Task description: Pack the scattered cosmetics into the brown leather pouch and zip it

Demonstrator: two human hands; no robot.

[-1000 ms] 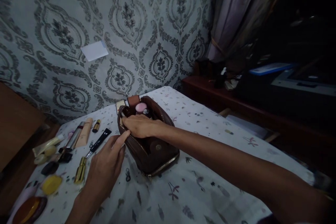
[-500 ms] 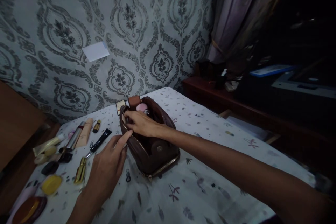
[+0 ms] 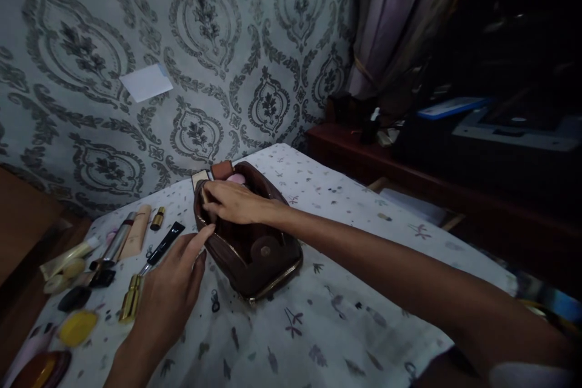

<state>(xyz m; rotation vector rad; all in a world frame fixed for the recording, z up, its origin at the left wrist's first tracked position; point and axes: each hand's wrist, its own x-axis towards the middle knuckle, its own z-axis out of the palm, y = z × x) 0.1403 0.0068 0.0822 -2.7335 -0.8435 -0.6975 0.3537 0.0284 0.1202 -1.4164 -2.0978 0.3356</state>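
A dark brown zippered bag lies unzipped on the patterned white cloth. My right hand reaches into its left side, fingers bent around something I cannot make out near the inner wall. At the bag's left edge, the thumb and fingers of my left hand press against the outside by the zipper. A pink round item shows inside, behind my right hand. Left of the bag are a black tube, a gold bottle, a beige tube and a small gold-capped bottle.
Several cosmetics, among them a yellow round case and a silver tube, lie at the left. A phone is behind the bag. The patterned wall rises behind; a dark red shelf stands at the right.
The whole view has shifted, so the bag and cosmetics appear farther left. My right hand is still inside the bag and my left hand still at its edge.
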